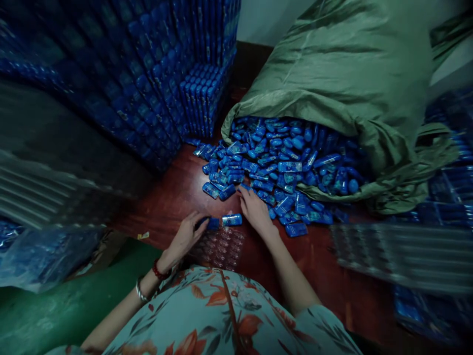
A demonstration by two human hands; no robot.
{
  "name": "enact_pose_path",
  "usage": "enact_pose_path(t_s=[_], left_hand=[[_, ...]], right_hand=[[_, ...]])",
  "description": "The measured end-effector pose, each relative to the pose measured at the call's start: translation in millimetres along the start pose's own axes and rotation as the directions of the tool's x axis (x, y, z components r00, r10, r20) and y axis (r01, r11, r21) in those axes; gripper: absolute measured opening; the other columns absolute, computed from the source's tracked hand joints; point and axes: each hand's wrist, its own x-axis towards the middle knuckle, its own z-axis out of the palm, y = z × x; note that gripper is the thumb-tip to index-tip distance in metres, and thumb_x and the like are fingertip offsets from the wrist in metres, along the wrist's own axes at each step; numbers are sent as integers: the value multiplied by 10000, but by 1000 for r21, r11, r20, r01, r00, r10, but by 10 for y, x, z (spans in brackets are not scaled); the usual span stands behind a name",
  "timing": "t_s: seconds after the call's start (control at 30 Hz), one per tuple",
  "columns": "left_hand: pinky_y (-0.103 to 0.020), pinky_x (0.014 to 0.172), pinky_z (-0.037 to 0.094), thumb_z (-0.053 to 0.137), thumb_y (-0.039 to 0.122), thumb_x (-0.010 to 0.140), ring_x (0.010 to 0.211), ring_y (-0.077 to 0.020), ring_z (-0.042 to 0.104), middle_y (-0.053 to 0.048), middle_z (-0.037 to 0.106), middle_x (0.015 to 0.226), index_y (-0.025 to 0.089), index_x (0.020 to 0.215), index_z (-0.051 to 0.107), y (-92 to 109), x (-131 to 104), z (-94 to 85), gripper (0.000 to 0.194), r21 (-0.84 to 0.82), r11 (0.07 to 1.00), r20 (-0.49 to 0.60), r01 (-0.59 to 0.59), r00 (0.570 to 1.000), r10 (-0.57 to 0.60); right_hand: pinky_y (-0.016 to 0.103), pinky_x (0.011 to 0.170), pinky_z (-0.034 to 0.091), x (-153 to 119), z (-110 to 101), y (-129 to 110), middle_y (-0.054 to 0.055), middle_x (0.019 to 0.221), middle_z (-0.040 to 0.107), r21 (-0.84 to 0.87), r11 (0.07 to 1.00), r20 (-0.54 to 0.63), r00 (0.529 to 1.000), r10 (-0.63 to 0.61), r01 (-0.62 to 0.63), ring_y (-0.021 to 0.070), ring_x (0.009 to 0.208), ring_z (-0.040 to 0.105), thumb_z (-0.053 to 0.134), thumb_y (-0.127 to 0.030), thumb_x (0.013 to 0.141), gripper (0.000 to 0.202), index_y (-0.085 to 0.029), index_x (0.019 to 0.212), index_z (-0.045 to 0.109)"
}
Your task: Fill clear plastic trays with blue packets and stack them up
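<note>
My left hand (189,230) is closed with thumb and fingers on a small blue packet (213,223) above the table. Right beside it lies another blue packet (232,220) with a pale label. Beneath them, near my body, is a clear moulded plastic tray (221,251). At the near edge of a heap of blue packets (266,165), my right hand (254,208) has its fingertips closed on one packet (247,188), partly hidden by the fingers. A red bead bracelet and a silver bangle are on my left wrist.
A large green sack (343,64) lies with its mouth towards me, packets spilling onto the red-brown table (158,202). Tall blue stacks (148,74) stand at the left and back. Stacked clear trays lie left (55,162) and right (402,256). A yellow scrap (143,235) lies near the left edge.
</note>
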Motion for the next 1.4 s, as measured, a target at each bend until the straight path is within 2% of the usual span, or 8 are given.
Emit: enact_pose_path(t_s=[0.13,0.23,0.43,0.67,0.9,1.13,1.23,1.4], left_hand=[[-348,822,493,557,296,830,896,-195,586,-71,575,988,195,1077,603,-131,-144,87,271,6,998,1,68,998,-68],[-363,865,484,566,260,826,965,-200,580,-70,566,1048,218,1152,557,-177,-209,104,329,-16,1000,-9,23,1000,-24],[-341,811,520,483,320,891,933,-189,589,-81,564,1046,190,1153,546,-219,-236,126,300,-28,999,-38,-36,999,35],[-337,851,500,481,249,891,943,-180,588,-76,595,1036,174,1161,514,-149,-151,89,283,24,994,-85,-111,990,113],[-306,772,527,442,209,903,841,-154,584,-65,542,996,201,1148,560,-119,-131,47,272,103,987,33,-127,992,124],[-369,960,476,431,133,887,1160,-208,512,-101,406,1301,254,1316,419,-207,-291,67,446,154,978,85,-141,988,130],[-362,893,517,406,163,909,1106,-221,558,-106,431,1297,269,1368,344,-212,-313,36,475,262,947,147,-186,977,152],[-324,766,553,457,185,898,925,-209,637,-116,511,1206,227,1281,447,-223,-253,0,385,391,876,203,-282,955,217]], right_hand=[[345,872,465,-420,75,-3,67,1137,594,452,891,-77,997,-8,42,202,1011,579,424,-319,904,392,-231,1286,422],[342,862,476,-700,317,-96,43,1032,624,552,833,-167,983,72,33,193,959,589,460,-324,891,242,-247,1095,566],[344,832,461,-926,621,-183,76,968,628,224,968,-223,973,-60,111,205,907,561,377,-173,904,340,-210,1191,555],[319,781,434,-832,398,-385,73,887,603,-158,986,-23,998,-61,56,201,852,540,400,-73,851,372,-175,1180,542],[323,849,416,-696,236,-527,61,935,613,-238,969,103,994,-34,58,189,876,561,435,-41,823,302,-190,1051,565],[330,815,441,-770,323,-444,83,943,618,-313,946,70,995,-68,86,204,869,569,405,-69,874,387,-134,1251,455],[324,813,443,-812,362,-387,83,973,618,-292,950,45,993,-105,113,194,859,570,386,-68,886,458,-121,1340,358],[313,803,440,-822,295,-388,66,948,622,-232,960,89,986,-139,156,182,842,573,410,-119,901,327,-165,1214,493]])
